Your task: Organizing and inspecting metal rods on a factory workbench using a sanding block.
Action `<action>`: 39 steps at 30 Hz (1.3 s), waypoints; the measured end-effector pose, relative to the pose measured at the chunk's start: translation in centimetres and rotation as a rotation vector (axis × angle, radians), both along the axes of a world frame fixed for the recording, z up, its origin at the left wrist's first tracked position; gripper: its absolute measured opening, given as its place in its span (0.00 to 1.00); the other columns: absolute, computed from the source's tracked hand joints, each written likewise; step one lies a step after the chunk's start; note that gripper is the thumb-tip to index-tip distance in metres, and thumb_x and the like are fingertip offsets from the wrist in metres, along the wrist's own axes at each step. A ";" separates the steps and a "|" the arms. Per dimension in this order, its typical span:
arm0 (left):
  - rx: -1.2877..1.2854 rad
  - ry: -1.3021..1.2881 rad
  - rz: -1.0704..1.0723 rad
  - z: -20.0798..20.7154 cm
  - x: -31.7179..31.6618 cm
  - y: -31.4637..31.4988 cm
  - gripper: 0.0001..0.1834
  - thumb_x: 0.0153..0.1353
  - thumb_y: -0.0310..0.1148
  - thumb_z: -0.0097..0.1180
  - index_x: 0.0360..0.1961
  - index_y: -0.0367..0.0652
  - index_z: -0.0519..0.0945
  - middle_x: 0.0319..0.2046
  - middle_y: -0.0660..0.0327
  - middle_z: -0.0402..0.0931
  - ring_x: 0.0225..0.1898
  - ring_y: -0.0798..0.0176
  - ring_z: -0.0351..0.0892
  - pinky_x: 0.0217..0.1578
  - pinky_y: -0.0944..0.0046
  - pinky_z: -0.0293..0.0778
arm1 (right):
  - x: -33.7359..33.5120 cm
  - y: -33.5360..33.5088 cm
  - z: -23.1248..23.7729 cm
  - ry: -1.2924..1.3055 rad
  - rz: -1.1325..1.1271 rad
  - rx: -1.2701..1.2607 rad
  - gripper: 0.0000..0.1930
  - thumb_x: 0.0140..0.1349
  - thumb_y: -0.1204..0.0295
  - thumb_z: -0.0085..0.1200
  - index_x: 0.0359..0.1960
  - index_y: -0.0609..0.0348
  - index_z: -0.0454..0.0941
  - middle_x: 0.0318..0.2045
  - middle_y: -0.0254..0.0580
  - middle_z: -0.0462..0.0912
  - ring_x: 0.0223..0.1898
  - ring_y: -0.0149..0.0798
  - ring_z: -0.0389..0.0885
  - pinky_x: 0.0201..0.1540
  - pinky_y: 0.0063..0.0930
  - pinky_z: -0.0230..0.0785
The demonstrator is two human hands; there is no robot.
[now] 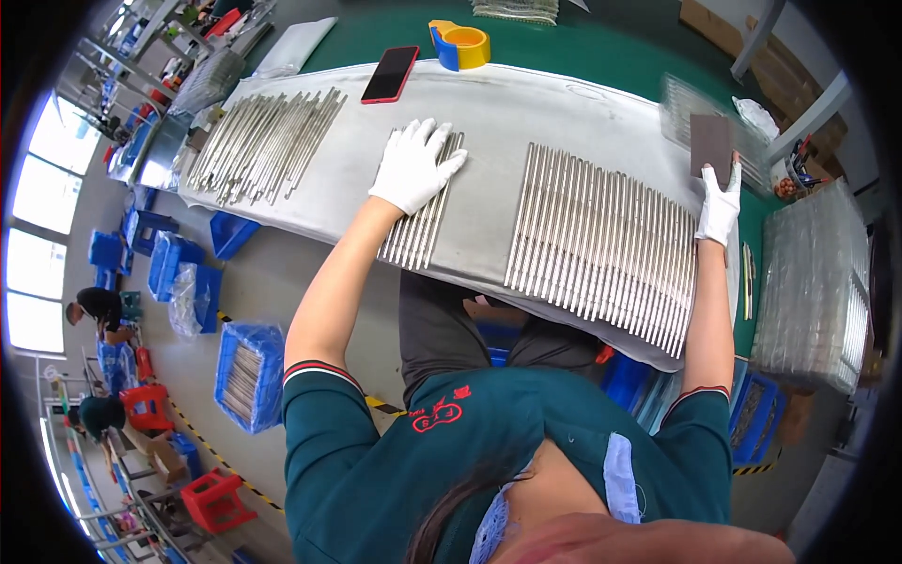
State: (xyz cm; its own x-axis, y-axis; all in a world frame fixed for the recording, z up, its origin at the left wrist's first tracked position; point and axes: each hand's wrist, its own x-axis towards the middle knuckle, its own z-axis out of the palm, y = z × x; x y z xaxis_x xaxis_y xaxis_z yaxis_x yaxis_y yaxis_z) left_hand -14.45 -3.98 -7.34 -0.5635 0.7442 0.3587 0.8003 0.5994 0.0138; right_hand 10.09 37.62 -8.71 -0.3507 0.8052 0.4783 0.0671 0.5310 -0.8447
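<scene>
In a white glove, my left hand [413,167] lies flat, fingers a little apart, on a small group of thin metal rods [418,240]. My right hand [719,211], also gloved, pinches a dark brown rectangular sheet [711,141] between thumb and fingers at the right end of the table. Next to it, a wide row of metal rods [601,235] lies side by side on the grey cloth [484,202]. Farther left is a looser, uneven spread of similar rods [268,141].
A red-edged phone [391,74] and a yellow-and-blue tape dispenser [460,45] lie at the back. Clear plastic trays [813,282] are stacked at the right. Blue crates [249,376] and a red stool [214,498] stand on the floor at left, where other people work.
</scene>
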 end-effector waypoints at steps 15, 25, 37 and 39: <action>-0.119 -0.082 -0.043 1.0 2.6 2.6 0.35 0.69 0.59 0.41 0.66 0.45 0.69 0.66 0.45 0.63 0.68 0.41 0.60 0.68 0.45 0.54 | 0.1 -0.1 0.3 -0.026 -0.020 0.005 0.32 0.63 0.68 0.61 0.69 0.52 0.66 0.62 0.46 0.74 0.61 0.40 0.73 0.64 0.28 0.62; -0.143 -0.095 -0.072 0.9 3.0 3.6 0.36 0.69 0.61 0.39 0.67 0.47 0.68 0.67 0.47 0.63 0.69 0.44 0.59 0.68 0.44 0.51 | 0.1 0.0 0.3 -0.018 -0.003 -0.010 0.33 0.63 0.67 0.61 0.70 0.53 0.65 0.63 0.47 0.74 0.61 0.40 0.73 0.64 0.29 0.62; -0.149 -0.140 -0.053 1.1 2.9 3.3 0.36 0.68 0.60 0.40 0.67 0.47 0.68 0.68 0.46 0.61 0.70 0.44 0.57 0.69 0.46 0.50 | -0.1 -1.0 0.6 -0.005 0.014 -0.026 0.33 0.62 0.69 0.62 0.69 0.55 0.66 0.64 0.47 0.72 0.62 0.40 0.71 0.65 0.28 0.61; -0.090 -0.151 -0.082 1.1 2.4 2.9 0.36 0.68 0.60 0.41 0.68 0.47 0.68 0.68 0.46 0.61 0.70 0.44 0.57 0.69 0.46 0.50 | -0.3 -0.9 0.6 0.009 0.028 -0.032 0.33 0.62 0.69 0.62 0.70 0.54 0.65 0.64 0.48 0.72 0.63 0.40 0.71 0.65 0.29 0.61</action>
